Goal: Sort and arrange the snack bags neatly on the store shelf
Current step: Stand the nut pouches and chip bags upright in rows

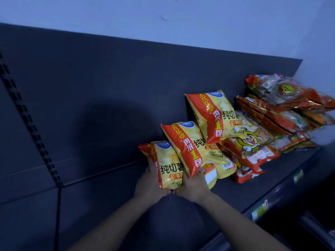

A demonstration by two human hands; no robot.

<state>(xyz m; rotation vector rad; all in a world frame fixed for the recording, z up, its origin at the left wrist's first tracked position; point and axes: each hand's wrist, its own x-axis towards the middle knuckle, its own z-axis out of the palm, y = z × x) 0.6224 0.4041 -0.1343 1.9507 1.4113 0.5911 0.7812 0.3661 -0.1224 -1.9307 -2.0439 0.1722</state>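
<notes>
On the dark shelf (108, 205), the left hand (150, 183) clasps the leftmost yellow chip bag (168, 165); just right, the right hand (194, 185) grips the middle yellow bag (188, 147); a third yellow bag (215, 115) leans farther right; cartoon-printed bags (253, 144) and orange bags (282, 107) pile at the far right.

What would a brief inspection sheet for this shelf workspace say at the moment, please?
Surface: dark grey metal shelf, bags bunched at its right end.
Job's things: yellow-and-red plastic crisp bags leaning in steps; white-and-orange cartoon bags stacked flat; red-orange foil bags piled far right.
Clutter: nothing seen.
Hands: left hand grips the leftmost yellow bag; right hand holds the middle yellow bag at its lower end.
Cables: nothing seen.
Surroundings: dark slotted back panel; pale wall; price labels on the shelf edge.
</notes>
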